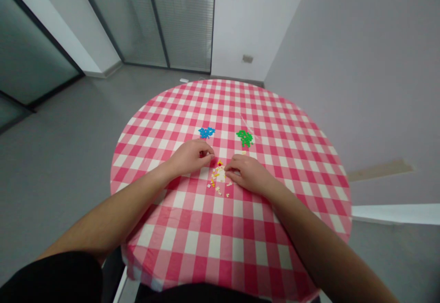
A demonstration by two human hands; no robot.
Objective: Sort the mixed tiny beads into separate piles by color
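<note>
Between my hands lies a loose scatter of small white and yellow pieces (220, 174), with a red one among them. My left hand (192, 157) is at the left of this scatter, fingers curled and thumb drawn in toward the fingertips. Anything in that grasp is too small to make out. At the right edge of the scatter, my right hand (250, 173) rests low with bent fingers and its fingertips at the pieces. What it pinches, if anything, is hidden. Beyond my left hand sits a pile of small blue pieces (206, 132); green pieces (245, 138) lie beyond my right.
A red-and-white checked cloth (220, 257) covers the round table. A pale piece (244, 152) lies between the green pile and my right hand. Glass partitions (178, 19) and a wall with a socket (247, 58) stand behind the table.
</note>
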